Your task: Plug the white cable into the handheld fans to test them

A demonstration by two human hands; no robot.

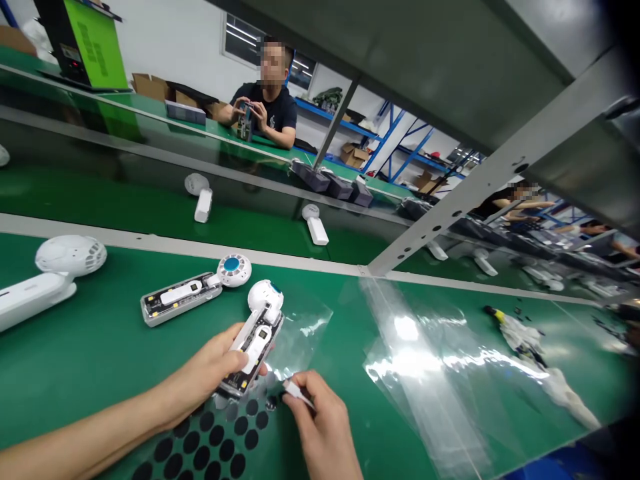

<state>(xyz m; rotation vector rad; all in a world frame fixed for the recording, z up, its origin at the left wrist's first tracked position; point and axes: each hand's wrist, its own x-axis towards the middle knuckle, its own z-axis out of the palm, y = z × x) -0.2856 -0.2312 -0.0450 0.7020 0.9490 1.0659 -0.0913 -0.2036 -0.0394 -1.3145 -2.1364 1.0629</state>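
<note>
Workshop, long green worktop (100, 360) under a metal shelf (425, 73); a co-worker (275, 113) sits across, beyond the hands, holding a small item. Green lane past the worktop's pale edge carries two white units (316, 230), well ahead of the hands.

Hands apart from each other, both occupied. Left hand (220, 363) clamped on an opened white device (259, 347): thumb over the white inner plate, fingers under the casing, round head pointing away. Likely held this way so the exposed board faces up and the lower end stays free towards the right hand (323, 413). Right hand pinches a white plug (296, 389) between thumb and fingers, tip out front, probably for finer control; plug near the device's lower end, not touching. Any cable is hidden in the palm.

Second opened device (183, 297) lies beyond the left hand, board up too, perhaps parked within reach. Closed white unit (30, 300) further left of it. Sheet of black dots (217, 435) below and between the hands, likely kept close for easy picking. Clear film (405, 380) spread right of the right hand, seemingly set aside from the working spot.
</note>
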